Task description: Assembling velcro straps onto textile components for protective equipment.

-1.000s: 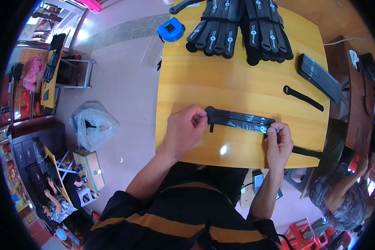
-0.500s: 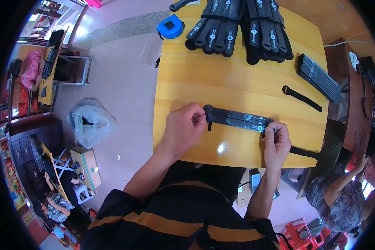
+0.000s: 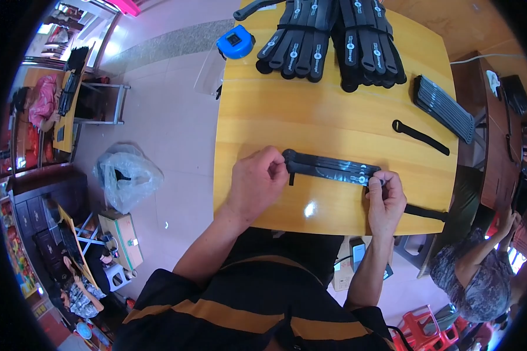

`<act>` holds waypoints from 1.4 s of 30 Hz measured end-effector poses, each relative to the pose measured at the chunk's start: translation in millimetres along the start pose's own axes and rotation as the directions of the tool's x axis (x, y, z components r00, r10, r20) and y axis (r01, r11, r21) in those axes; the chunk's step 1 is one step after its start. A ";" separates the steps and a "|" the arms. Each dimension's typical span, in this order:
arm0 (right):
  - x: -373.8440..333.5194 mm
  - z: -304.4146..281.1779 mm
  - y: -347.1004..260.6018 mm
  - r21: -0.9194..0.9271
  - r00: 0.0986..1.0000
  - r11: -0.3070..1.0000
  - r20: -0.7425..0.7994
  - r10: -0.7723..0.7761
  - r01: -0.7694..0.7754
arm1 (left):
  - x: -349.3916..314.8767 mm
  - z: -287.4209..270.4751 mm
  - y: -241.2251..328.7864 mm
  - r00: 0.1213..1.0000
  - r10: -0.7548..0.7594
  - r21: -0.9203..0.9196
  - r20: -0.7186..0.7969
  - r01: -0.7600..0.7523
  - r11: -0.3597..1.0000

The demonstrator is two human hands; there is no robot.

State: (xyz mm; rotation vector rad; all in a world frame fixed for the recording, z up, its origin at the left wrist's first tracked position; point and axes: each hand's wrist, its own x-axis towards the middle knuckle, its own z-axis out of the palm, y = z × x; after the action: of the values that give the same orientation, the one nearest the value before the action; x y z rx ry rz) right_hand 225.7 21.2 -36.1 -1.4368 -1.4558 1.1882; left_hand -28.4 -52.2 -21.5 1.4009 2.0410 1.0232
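– Fingers of the left hand are pinched at the left end of a stack of black loop-ended straps!
– And the right hand?
– The opposite end is gripped there, between thumb and fingers; the stack is stretched across the near part of the yellow wooden table.
– Beyond it, a single strap is seen at right, a blue tape measure at far left.

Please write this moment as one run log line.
left hand: holds black straps, left end | right hand: holds right end | blue tape measure: on table
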 end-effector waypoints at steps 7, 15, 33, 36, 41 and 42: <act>0.2 -1.5 -1.4 -0.015 0.999 1.000 -0.029 -0.017 0.016 | 0.4 3.3 1.1 0.999 0.042 0.035 -0.014 -0.042 0.999; -0.3 1.3 2.9 -0.050 0.999 0.999 -0.037 -0.005 0.004 | -1.1 1.6 5.5 1.000 0.022 0.080 0.007 -0.023 0.997; 1.9 0.8 -3.9 0.008 0.996 0.998 -0.057 0.070 -0.070 | 6.9 -1.6 10.2 0.993 -0.067 0.099 0.100 0.057 0.993; 2.0 1.8 -3.1 -0.177 0.997 0.984 -0.077 -0.010 -0.004 | 7.7 -3.0 10.5 0.994 -0.061 0.083 0.091 0.054 0.995; 2.1 1.1 -0.2 -0.205 0.995 0.978 -0.084 -0.054 0.036 | 8.4 -4.0 10.4 0.994 -0.055 0.066 0.098 0.049 0.997; 2.0 0.5 0.6 -0.191 0.996 0.981 -0.080 -0.045 0.029 | 8.7 -4.5 11.0 0.993 -0.061 0.065 0.105 0.055 0.996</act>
State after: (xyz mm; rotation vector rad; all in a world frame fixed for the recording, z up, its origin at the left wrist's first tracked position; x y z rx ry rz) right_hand 225.2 23.1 -36.9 -1.5614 -1.5639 0.9750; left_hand -28.4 -43.3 -9.7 1.3879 2.0383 0.8489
